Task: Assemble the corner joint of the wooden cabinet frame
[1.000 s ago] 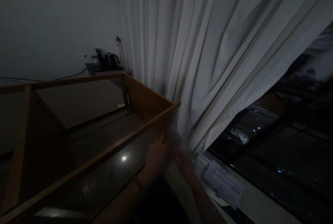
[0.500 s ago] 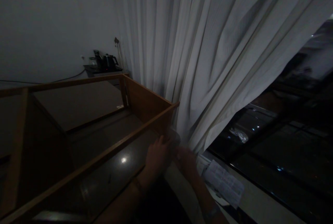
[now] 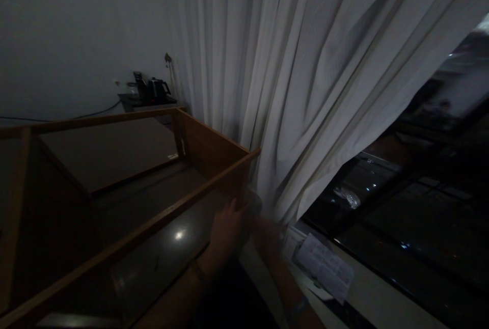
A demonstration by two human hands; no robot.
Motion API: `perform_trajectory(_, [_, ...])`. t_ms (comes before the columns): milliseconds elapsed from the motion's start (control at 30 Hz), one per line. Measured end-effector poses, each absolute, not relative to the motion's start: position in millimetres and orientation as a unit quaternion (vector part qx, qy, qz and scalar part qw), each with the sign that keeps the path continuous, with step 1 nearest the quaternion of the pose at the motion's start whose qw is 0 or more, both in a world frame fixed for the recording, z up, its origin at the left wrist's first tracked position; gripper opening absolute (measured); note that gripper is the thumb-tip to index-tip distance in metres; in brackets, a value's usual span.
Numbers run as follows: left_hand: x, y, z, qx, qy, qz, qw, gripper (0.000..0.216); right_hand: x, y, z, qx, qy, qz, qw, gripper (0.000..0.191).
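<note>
The room is dim. My left hand (image 3: pixel 226 227) reaches forward to the near right corner of a wooden frame (image 3: pixel 214 176), its fingers curled against the corner post over something dark that I cannot make out. My right hand (image 3: pixel 267 235) is just to its right, low by the foot of the white curtain (image 3: pixel 305 89); it is dark and smeared and its fingers do not show. A glossy dark tabletop (image 3: pixel 168 247) lies under the frame.
A kettle and small items (image 3: pixel 148 89) stand on a dark stand by the far wall. White papers (image 3: pixel 324 270) lie on the sill below a dark window (image 3: pixel 401 201). The curtain hangs drawn aside over it.
The view has drifted slightly right, so things sit a little further left. My right hand has shifted a little by the curtain foot. The left hand stays at the frame corner.
</note>
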State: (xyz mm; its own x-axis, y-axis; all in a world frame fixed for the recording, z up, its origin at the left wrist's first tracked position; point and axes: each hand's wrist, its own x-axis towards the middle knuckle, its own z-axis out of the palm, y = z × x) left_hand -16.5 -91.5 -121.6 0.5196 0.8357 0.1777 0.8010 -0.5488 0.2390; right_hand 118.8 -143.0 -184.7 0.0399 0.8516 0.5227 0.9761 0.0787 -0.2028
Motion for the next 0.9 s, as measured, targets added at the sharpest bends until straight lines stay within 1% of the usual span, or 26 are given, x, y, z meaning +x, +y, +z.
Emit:
perform_trajectory(200, [-17.1, -92.2, -117.6, 0.87, 0.468, 0.133, 0.077, 0.039, 113.4, -142.1, -183.3, -0.692, -0.651, -0.086, 0.299, 0.039])
perform_trajectory(400, [-17.4, -89.7, -124.8, 0.871, 0.468, 0.137, 0.057, 0.04, 110.1, -142.8, -183.2, -0.71, -0.612, -0.068, 0.342, 0.037])
perform_trajectory(500, [-17.7, -89.6, -124.8, 0.873, 0.463, 0.145, 0.056, 0.038, 110.1, -142.6, -184.1, -0.706, -0.615, -0.059, 0.347, 0.037])
perform_trajectory(600, [-18.0, -90.9, -121.2, 0.873, 0.461, 0.145, 0.065, 0.037, 110.9, -142.4, -183.5, -0.702, -0.625, -0.068, 0.335, 0.037])
perform_trajectory(733, [-17.6, -92.9, -115.2, 0.871, 0.467, 0.135, 0.072, 0.038, 116.2, -141.2, -179.6, -0.698, -0.655, -0.087, 0.276, 0.038])
perform_trajectory(800, [-17.0, -93.2, -113.6, 0.869, 0.472, 0.127, 0.074, 0.039, 120.8, -140.3, -176.9, -0.684, -0.678, -0.097, 0.251, 0.035])
perform_trajectory(900, [-16.2, -92.8, -114.1, 0.868, 0.476, 0.12, 0.074, 0.04, 126.7, -139.3, -173.6, -0.657, -0.708, -0.103, 0.237, 0.03])
